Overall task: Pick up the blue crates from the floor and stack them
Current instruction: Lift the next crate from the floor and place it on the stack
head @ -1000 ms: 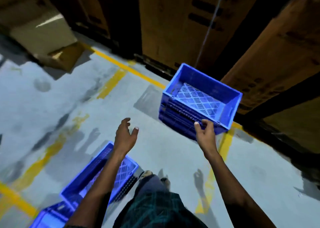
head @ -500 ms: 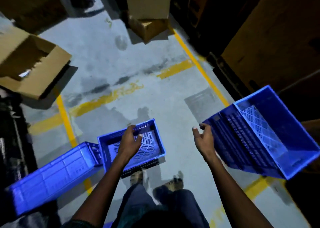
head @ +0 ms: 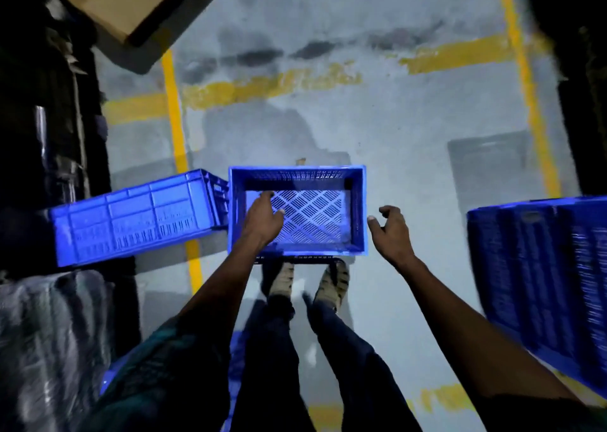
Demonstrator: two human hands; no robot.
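Note:
An upright blue crate with a slotted bottom sits on the floor just ahead of my feet. My left hand hangs over its left part, fingers loosely spread, holding nothing. My right hand hovers just right of the crate's right wall, fingers loosely curled and empty. A second blue crate lies on its side to the left, touching the first. At the right edge stands a stack of blue crates, blurred.
A cardboard box lies at the top left. Dark shelving or goods line the left side, with wrapped plastic material at the lower left. Yellow floor lines cross the grey concrete. Dark racking stands at the right.
My view has swung left and down from the stack to the crate at my feet. Both hands have come closer to that crate, one over it, one beside it.

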